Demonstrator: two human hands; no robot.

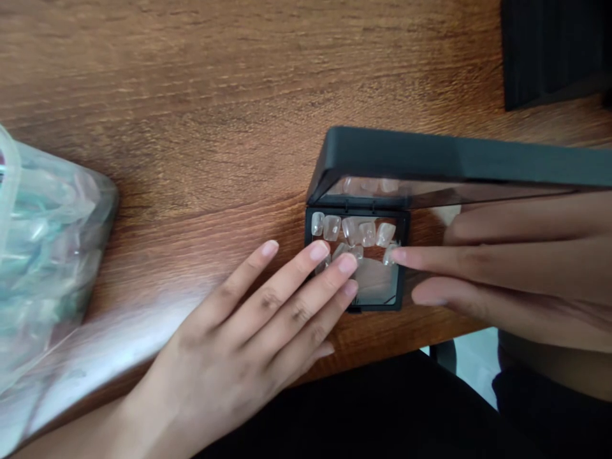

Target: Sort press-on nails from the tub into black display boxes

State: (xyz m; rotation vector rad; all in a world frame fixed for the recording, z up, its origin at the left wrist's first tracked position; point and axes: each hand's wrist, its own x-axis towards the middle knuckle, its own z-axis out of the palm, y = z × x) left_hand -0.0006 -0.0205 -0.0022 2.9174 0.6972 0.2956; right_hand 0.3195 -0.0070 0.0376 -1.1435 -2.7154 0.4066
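A small black case (405,280) lies on the table with several clear false nails (367,233) in it, in an upper row and a partly covered lower row. My left hand (248,331) reaches in from the lower left, fingers stretched out. Its middle fingertips lie over the case's left part and hide some of the nails. From the right comes my right hand (497,274), its index fingertip on a clear nail (388,256) at the case's right side. The thumb is apart, below the index finger.
Along the case's back edge a long black frame (430,153) stands up, its inner face reflecting the nails. At left is a translucent plastic bin (102,185) of clear and teal packets. A dark box (549,54) sits top right on the wooden table (215,95).
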